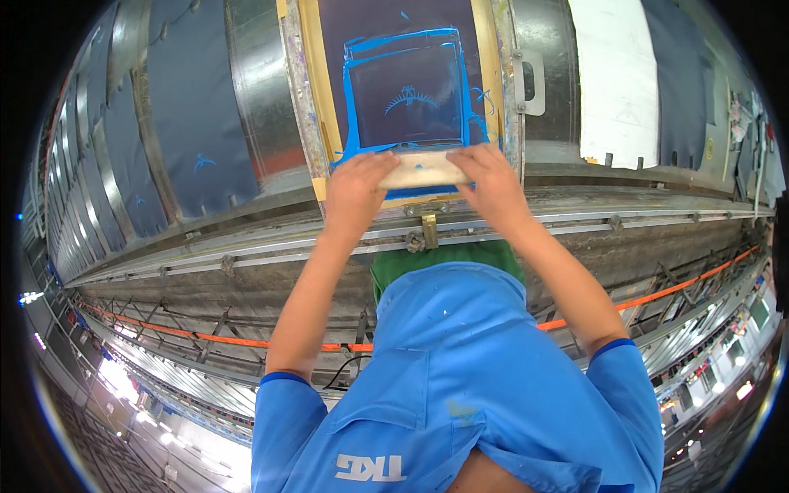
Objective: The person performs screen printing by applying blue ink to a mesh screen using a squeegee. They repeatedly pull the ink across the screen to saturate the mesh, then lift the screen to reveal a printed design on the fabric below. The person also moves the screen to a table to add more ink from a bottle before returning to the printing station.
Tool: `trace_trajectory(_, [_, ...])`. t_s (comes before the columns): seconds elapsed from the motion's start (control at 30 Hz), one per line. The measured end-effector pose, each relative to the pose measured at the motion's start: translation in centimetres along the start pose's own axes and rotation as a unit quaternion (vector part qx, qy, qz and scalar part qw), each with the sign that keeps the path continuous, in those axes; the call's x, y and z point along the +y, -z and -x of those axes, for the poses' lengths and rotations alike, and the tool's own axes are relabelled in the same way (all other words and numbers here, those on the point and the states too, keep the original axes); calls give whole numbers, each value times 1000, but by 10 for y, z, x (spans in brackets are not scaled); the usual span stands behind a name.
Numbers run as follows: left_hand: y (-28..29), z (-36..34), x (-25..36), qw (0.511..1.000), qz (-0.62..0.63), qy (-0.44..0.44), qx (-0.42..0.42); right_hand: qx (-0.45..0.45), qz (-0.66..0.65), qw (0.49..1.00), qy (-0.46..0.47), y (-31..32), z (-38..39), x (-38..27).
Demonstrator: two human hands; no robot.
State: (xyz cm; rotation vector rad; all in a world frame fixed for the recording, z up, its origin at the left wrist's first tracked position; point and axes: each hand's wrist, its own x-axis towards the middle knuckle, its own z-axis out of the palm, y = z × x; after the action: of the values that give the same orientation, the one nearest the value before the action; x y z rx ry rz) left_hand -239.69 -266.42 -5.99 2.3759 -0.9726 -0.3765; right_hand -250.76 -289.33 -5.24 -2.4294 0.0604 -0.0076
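Both my hands grip the pale wooden handle of a squeegee (pixel 423 169). My left hand (pixel 362 182) is wrapped round its left end, and my right hand (pixel 491 179) round its right end. The squeegee lies across the near end of a printing screen (pixel 411 103), whose dark mesh shows a small arched design in blue. Bright blue ink (pixel 351 107) outlines a rectangle on the mesh and smears along its sides. The blade's lower edge is hidden under the handle. Around the mesh runs a screen frame (pixel 301 90) edged with tan tape.
Dark fabric pieces (pixel 197 107) lie along the long metal table at left, some with a small blue print. A white sheet (pixel 615 82) and another dark piece (pixel 678 78) are at right. A metal handle (pixel 532 85) juts from the frame's right side. A rail (pixel 575 215) borders the table's near edge.
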Motion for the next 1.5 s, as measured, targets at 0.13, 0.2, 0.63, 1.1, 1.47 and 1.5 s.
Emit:
trace_trajectory(0.13, [22,-60,-14,999,33,36,4,61,42,996,42,17,-61,21])
trace_trajectory(0.2, [35,-105,-27,996,56,65,-12,77,68,994,47,25,-104,40])
trace_trajectory(0.63, [21,-119,-22,997,-41,44,-43,69,13,998,-5,8,-94,62])
trace_trajectory(1.1, [-14,43,21,999,-41,-31,6,40,32,998,47,-5,52,-4])
trace_trajectory(1.47, [-26,112,58,997,-40,3,59,-33,-50,983,173,7,88,3])
trace_trajectory(1.5, [-22,112,58,997,-31,12,64,-32,-76,979,189,18,77,2])
